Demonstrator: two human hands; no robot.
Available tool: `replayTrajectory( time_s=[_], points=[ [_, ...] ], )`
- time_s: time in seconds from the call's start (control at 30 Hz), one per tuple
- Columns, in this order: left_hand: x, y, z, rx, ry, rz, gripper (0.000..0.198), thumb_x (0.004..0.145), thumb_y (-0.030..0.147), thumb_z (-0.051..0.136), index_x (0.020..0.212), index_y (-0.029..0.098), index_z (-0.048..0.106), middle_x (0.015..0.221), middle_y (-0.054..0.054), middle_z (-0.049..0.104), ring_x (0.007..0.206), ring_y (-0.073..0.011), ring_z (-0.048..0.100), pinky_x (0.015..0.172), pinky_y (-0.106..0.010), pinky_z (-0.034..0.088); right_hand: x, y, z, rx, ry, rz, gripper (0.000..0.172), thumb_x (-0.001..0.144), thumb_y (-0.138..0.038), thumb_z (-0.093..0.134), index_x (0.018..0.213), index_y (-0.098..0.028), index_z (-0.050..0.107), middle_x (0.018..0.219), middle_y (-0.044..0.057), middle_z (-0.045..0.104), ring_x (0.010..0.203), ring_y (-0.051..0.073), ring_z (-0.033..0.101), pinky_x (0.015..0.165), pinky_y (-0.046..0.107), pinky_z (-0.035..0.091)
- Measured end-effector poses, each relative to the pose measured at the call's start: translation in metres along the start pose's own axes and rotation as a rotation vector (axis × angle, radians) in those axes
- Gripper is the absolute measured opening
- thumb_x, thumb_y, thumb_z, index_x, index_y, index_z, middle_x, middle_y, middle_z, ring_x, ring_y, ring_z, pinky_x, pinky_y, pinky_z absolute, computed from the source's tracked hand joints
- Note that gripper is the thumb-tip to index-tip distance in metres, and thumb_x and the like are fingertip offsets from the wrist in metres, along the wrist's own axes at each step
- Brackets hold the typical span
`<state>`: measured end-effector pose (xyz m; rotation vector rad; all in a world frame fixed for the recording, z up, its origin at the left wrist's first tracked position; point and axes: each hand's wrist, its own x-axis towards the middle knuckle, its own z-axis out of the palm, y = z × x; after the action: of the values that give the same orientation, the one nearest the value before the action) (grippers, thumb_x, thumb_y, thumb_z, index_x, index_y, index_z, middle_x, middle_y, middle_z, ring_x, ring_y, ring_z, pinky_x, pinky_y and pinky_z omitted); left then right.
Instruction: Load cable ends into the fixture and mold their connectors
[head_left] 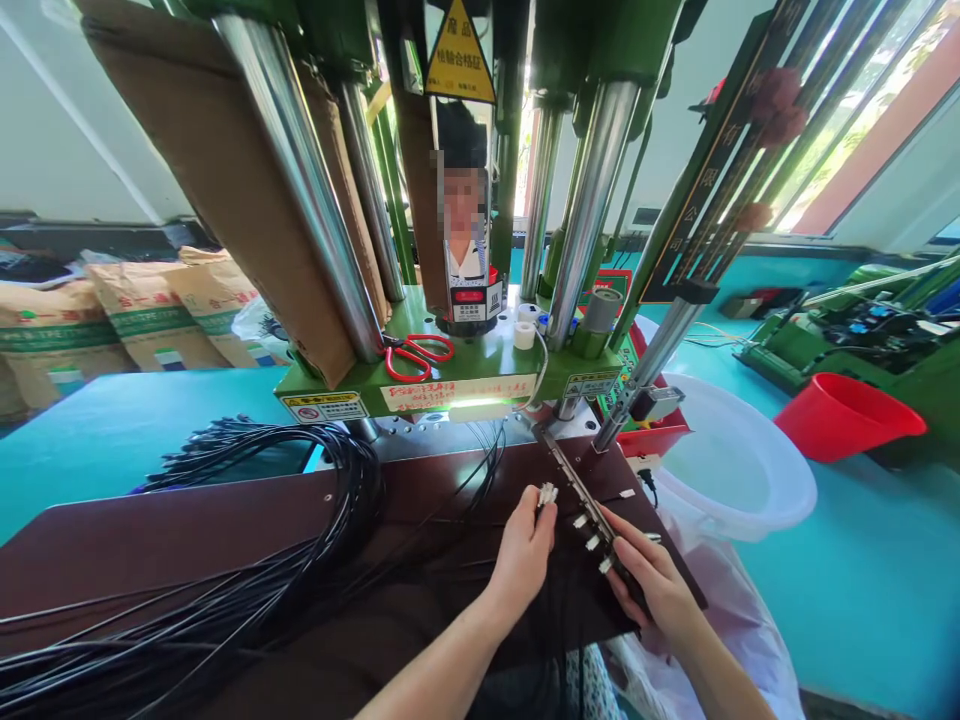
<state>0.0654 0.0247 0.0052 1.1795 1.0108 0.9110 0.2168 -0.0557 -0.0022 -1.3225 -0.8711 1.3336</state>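
Observation:
My left hand (527, 552) is closed in a pinch on small white connectors (547, 493) at the ends of thin black wires, just left of a long dark metal fixture bar (571, 477). My right hand (651, 583) grips the near end of that bar, which lies slanted on the dark brown worktable (225, 530). Several white connectors (587, 530) sit along the bar's left side, between my two hands. The wires run from my left hand down over the table's near edge.
A large bundle of black cables (285, 560) loops over the table's left. Behind stands a green press machine (450, 370) with chrome columns and red scissors (417, 354) on its base. A white basin (739, 470) and a red bucket (844, 415) stand right; sacks (142, 315) lie left.

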Motion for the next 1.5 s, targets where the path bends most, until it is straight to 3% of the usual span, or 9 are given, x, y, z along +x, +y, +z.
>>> replayTrajectory(
  time_s=[0.1,0.47,1.5],
  points=[
    [-0.002,0.003,0.000,0.083,-0.044,0.098,0.017,0.074,0.032,0.054,0.068,0.017,0.048,0.062,0.004,0.046,0.059,-0.0088,0.039,0.057,-0.020,0.032,0.000,-0.003,0.001,-0.005,-0.012,0.017,0.059,0.083,-0.046,0.049,0.132,-0.014,0.039,0.042,-0.007,0.040,0.029,0.003,0.025,0.028,0.013,0.015],
    [0.001,-0.003,-0.003,0.020,-0.026,-0.019,0.023,0.068,0.038,0.060,0.067,0.016,0.052,0.051,0.006,0.040,0.047,-0.0071,0.032,0.048,-0.020,0.027,-0.003,-0.009,0.002,0.023,-0.039,0.026,0.056,0.080,-0.045,0.054,0.128,-0.016,0.045,0.042,-0.007,0.043,0.029,0.002,0.029,0.028,0.012,0.016],
    [-0.001,0.002,-0.005,0.112,0.002,0.035,0.017,0.070,0.031,0.056,0.064,0.016,0.051,0.056,0.005,0.045,0.056,-0.0097,0.039,0.056,-0.022,0.030,-0.001,-0.008,0.003,-0.067,-0.033,0.019,0.058,0.081,-0.047,0.053,0.129,-0.016,0.044,0.042,-0.007,0.041,0.029,0.003,0.028,0.028,0.013,0.018]
  ],
)
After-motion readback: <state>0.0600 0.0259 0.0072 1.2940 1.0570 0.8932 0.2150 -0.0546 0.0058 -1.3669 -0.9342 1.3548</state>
